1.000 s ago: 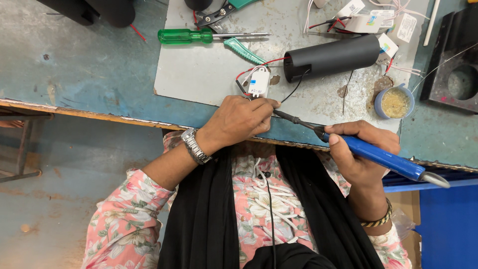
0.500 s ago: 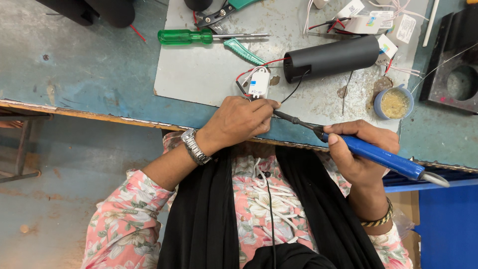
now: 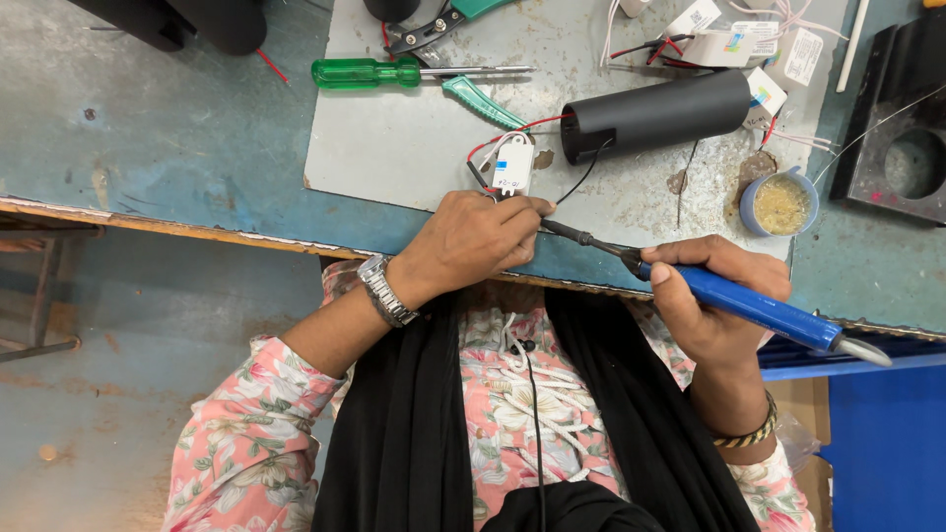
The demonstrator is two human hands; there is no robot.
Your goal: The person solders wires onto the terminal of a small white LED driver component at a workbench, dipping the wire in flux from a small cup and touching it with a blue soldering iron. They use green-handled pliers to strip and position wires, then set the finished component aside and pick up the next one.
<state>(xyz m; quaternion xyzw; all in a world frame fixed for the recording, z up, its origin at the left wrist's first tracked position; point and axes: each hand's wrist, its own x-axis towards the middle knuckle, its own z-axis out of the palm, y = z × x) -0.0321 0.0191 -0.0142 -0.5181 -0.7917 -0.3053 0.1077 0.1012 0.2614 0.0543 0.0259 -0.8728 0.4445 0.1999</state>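
We grip the blue soldering iron point(image 3: 754, 307) in our right hand point(image 3: 719, 305); our left hand point(image 3: 473, 241) pinches the white module point(image 3: 513, 166) wires, so the tip may burn fingers.

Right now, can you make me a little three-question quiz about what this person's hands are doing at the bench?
1. True or false: the right hand holds the blue-handled soldering iron.
2. Which tool lies untouched at the top of the grey mat? A) a hammer B) a green-handled screwdriver C) a paintbrush
3. Fill in: the left hand steadies a small ____ module with red and black wires.

Key: 1 true; 2 B; 3 white.
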